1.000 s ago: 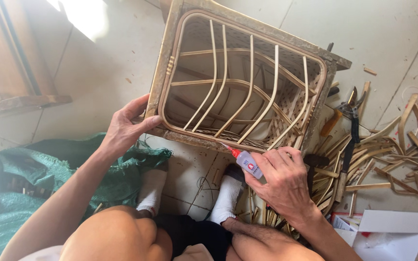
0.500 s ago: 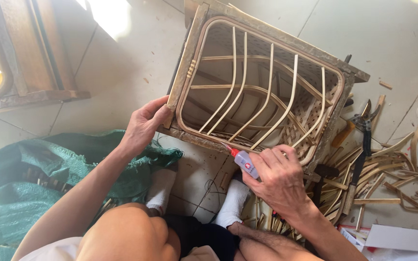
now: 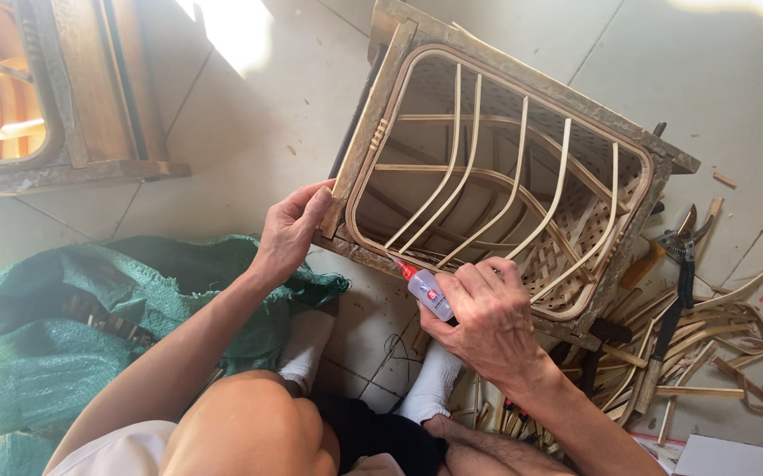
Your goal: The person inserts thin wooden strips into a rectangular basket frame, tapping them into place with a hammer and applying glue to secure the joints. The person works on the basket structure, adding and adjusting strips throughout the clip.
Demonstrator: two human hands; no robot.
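At the near rail of the square wooden frame with bent cane ribs point(image 3: 496, 167), left hand point(image 3: 291, 231) fingers clamp its corner, right hand point(image 3: 484, 319) fingers grip the small red-tipped glue bottle point(image 3: 424, 289); oversqueeze risks glue running onto fingers, or the tilted frame twisting.

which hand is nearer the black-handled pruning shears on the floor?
Right. The right hand, holding a small red-tipped glue bottle, is nearer the black-handled pruning shears; the left hand grips the woven frame's far corner.

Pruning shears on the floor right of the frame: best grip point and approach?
Judging by pose, grip the pruning shears by the long dark handles, coming from above. They lie flat on the tile, blades pointing up-frame toward the rattan frame; the handle ends sit among cane strips.
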